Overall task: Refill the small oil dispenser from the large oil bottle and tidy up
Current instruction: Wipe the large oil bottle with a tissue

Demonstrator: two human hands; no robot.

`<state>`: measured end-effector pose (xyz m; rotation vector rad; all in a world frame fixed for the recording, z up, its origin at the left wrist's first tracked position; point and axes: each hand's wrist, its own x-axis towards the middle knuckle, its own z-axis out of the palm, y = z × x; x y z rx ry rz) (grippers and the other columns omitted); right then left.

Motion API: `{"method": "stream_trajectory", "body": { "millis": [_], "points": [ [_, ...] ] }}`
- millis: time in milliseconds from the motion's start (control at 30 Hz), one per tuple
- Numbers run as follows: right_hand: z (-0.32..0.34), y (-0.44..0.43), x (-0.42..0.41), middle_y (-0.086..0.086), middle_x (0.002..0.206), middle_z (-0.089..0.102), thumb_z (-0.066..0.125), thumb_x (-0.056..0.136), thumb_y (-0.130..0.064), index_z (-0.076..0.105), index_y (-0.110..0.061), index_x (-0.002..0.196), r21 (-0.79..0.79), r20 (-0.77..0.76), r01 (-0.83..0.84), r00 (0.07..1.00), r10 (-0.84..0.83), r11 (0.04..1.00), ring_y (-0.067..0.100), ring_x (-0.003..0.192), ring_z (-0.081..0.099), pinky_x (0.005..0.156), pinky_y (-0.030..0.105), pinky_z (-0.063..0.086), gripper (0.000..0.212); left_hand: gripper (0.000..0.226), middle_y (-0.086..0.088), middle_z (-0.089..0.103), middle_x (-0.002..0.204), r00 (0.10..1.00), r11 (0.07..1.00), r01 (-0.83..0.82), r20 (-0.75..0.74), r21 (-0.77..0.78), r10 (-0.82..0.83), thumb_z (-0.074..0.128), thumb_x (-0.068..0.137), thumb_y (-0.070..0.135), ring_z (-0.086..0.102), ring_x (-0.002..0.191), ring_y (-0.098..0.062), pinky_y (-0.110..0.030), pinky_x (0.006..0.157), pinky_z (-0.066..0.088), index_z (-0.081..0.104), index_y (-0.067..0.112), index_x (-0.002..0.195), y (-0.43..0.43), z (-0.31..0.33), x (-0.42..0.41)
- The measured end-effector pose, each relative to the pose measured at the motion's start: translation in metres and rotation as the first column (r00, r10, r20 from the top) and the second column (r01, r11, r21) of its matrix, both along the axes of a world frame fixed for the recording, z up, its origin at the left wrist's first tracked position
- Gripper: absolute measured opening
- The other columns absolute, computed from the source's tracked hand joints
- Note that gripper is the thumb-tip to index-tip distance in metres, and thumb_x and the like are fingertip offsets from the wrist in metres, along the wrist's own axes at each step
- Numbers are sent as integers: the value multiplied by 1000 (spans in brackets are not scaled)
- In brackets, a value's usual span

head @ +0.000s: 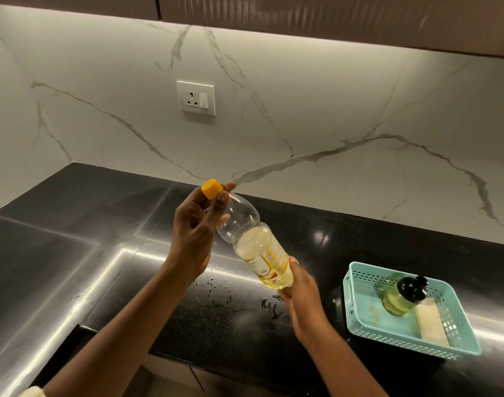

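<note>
Aloft, left hand (195, 224) seemingly pinches cap (212, 189) — right hand (302, 295) grips bottle (255, 245).

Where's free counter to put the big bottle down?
Widest bare patch: counter left of the left hand, toward the corner of the wall. Also the strip between wall and basket. Under the bottle lie droplets. The basket holds the dispenser and a pad: crowded.

The label (270, 266) on the large oil bottle (243, 217) carries print too blurred to read.
</note>
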<state>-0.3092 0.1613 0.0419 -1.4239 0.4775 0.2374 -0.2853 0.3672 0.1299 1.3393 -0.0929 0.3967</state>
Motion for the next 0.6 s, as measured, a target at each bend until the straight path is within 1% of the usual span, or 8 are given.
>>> {"method": "stream_trajectory", "body": {
  "millis": [67, 100, 233, 300, 400, 467, 533, 600],
  "points": [
    [7, -7, 4, 17, 117, 79, 54, 108, -40, 72, -12, 123, 262, -160, 63, 987, -20, 963, 34, 116, 72, 106, 51, 55, 37, 33, -7, 75, 136, 999, 1000, 31, 43, 6, -31, 77, 92, 50, 67, 134, -31, -53, 107, 59, 77, 28, 117, 3, 6, -1],
    [9, -10, 4, 20, 116, 78, 58, 106, -39, 71, -8, 124, 314, -192, 67, 981, -6, 947, 38, 117, 72, 106, 54, 55, 38, 35, -5, 75, 136, 997, 999, 49, 61, 22, -51, 77, 91, 53, 67, 135, -30, -50, 106, 60, 77, 30, 118, 5, 7, -2],
    [16, -17, 1, 22, 101, 80, 70, 98, -31, 72, -1, 114, 283, -168, 50, 986, -2, 958, 37, 101, 75, 90, 50, 61, 34, 23, -7, 74, 138, 996, 998, 39, 79, 43, -42, 57, 106, 19, 66, 137, -31, -59, 110, 55, 71, 18, 124, 17, 3, 4],
    [18, -19, 1, 21, 98, 81, 74, 95, -29, 72, 1, 113, 288, -143, 69, 989, -28, 955, 34, 97, 76, 84, 46, 62, 35, 24, -10, 73, 139, 996, 998, 38, 83, 50, -42, 55, 106, 15, 65, 137, -34, -63, 111, 54, 69, 14, 125, 21, 1, 4],
    [15, -16, 0, 24, 112, 78, 69, 98, -32, 70, -1, 124, 359, -184, 86, 983, -20, 929, 40, 113, 72, 93, 50, 60, 41, 36, -8, 74, 138, 990, 992, 64, 118, 107, -76, 69, 102, 36, 65, 137, -33, -57, 113, 53, 67, 12, 128, 11, 8, -4],
    [15, -11, -5, 26, 120, 75, 60, 103, -39, 69, -4, 129, 346, -218, 17, 974, 63, 938, 44, 123, 68, 105, 54, 55, 45, 44, -3, 76, 136, 985, 984, 85, 134, 155, -106, 72, 100, 41, 65, 137, -31, -51, 115, 53, 66, 9, 129, 2, 12, -8],
    [14, -10, -8, 26, 118, 76, 57, 104, -43, 70, -5, 126, 320, -205, -51, 971, 122, 946, 45, 122, 68, 109, 56, 52, 46, 37, -2, 77, 133, 984, 978, 95, 131, 184, -120, 67, 104, 33, 67, 136, -29, -52, 116, 53, 65, 6, 130, 1, 14, -6],
    [15, -15, -8, 25, 116, 77, 64, 100, -38, 70, -3, 125, 346, -154, -18, 985, 76, 938, 43, 117, 71, 103, 54, 56, 44, 29, -13, 76, 132, 985, 979, 85, 133, 184, -111, 59, 105, 16, 68, 133, -32, -61, 115, 51, 64, 1, 130, 8, 12, -3]
  ]
}}
